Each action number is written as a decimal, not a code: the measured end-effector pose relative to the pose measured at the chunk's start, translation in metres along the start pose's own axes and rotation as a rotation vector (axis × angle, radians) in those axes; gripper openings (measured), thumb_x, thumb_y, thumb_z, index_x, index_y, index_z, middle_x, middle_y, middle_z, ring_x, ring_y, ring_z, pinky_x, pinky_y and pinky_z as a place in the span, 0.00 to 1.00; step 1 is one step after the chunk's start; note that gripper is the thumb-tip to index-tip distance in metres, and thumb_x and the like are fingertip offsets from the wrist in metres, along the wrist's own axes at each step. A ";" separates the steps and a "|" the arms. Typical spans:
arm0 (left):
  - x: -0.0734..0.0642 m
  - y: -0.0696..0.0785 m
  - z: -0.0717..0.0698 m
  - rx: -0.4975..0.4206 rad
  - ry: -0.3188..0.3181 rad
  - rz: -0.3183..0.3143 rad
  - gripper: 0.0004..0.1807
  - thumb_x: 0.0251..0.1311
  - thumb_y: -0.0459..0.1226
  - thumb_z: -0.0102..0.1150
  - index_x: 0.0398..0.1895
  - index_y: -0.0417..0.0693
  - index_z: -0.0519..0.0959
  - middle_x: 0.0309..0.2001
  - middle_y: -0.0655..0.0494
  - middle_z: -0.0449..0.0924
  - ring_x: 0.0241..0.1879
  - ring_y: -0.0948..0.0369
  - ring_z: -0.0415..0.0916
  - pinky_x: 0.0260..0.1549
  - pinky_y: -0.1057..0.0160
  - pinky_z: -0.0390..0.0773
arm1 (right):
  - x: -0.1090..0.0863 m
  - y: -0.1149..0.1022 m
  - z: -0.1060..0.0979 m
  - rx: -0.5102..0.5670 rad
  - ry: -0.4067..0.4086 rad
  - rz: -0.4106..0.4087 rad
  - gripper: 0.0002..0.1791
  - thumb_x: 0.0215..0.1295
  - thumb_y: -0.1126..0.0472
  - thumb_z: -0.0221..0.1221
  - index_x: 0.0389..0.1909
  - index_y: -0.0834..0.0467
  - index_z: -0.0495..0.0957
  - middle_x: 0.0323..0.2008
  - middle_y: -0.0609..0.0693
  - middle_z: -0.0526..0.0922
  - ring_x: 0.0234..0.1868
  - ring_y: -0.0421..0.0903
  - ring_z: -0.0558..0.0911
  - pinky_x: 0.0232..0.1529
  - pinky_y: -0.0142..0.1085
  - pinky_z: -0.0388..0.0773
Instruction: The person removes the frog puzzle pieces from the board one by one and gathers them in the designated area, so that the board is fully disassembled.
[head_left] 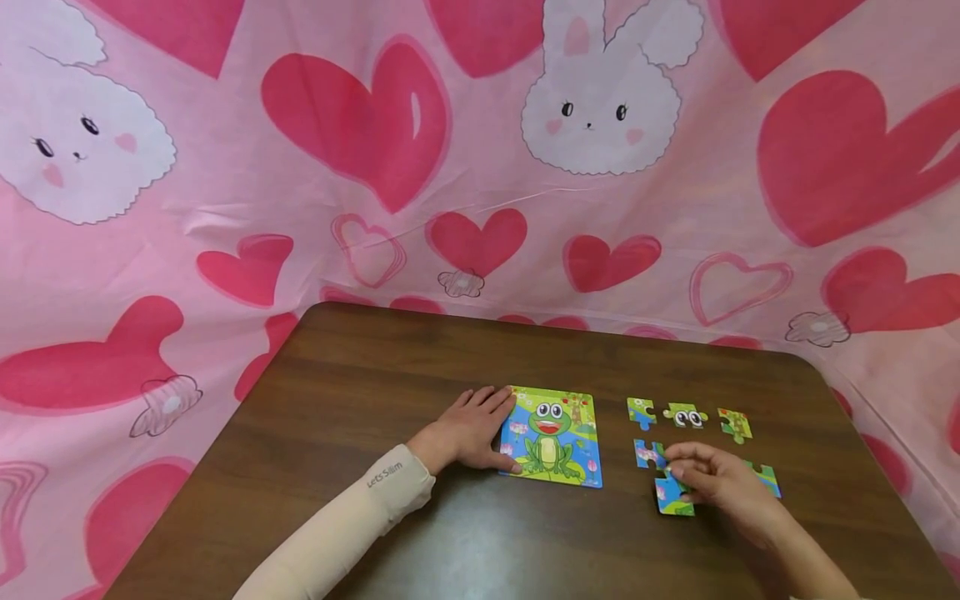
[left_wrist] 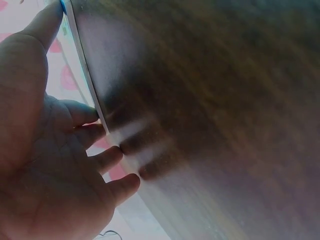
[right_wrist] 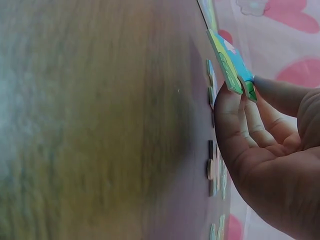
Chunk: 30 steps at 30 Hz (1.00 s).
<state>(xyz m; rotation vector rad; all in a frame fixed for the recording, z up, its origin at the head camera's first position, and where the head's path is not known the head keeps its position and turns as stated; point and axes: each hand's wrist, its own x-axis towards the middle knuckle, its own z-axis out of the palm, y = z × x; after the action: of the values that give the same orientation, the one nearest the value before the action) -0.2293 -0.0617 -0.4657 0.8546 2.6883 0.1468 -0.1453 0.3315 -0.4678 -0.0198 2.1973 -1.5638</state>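
Note:
A square frog picture (head_left: 551,442), whole and bright green and blue, lies flat on the table. Along its left side rests my left hand (head_left: 472,429), fingers spread toward the upper left corner and thumb at the lower left. My right hand (head_left: 727,487) pinches a blue and green puzzle piece (head_left: 672,498) between thumb and fingers. In the right wrist view that piece (right_wrist: 232,62) is tilted, raised off the tabletop. Just beyond it lies a blue piece with pink flowers (head_left: 645,454). Partly behind the right hand is a green and blue piece (head_left: 767,480).
Farther back lie a corner piece (head_left: 640,410), a piece with the frog's eyes (head_left: 686,417) and a green piece with red spots (head_left: 737,423). The brown wooden table (head_left: 337,392) ends at a pink curtain (head_left: 480,150) with hearts and rabbits.

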 end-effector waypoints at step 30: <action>-0.002 0.002 -0.005 0.043 -0.015 -0.013 0.60 0.52 0.72 0.60 0.82 0.55 0.51 0.83 0.58 0.46 0.80 0.53 0.47 0.77 0.47 0.52 | -0.013 -0.006 0.024 -0.406 0.184 -0.041 0.19 0.71 0.54 0.62 0.57 0.60 0.79 0.61 0.63 0.80 0.43 0.28 0.81 0.41 0.29 0.80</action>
<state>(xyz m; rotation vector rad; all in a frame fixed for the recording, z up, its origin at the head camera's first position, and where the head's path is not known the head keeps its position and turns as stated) -0.2283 -0.0610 -0.4605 0.8473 2.6912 0.0801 -0.1261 0.3110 -0.4643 -0.0469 2.6407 -1.1532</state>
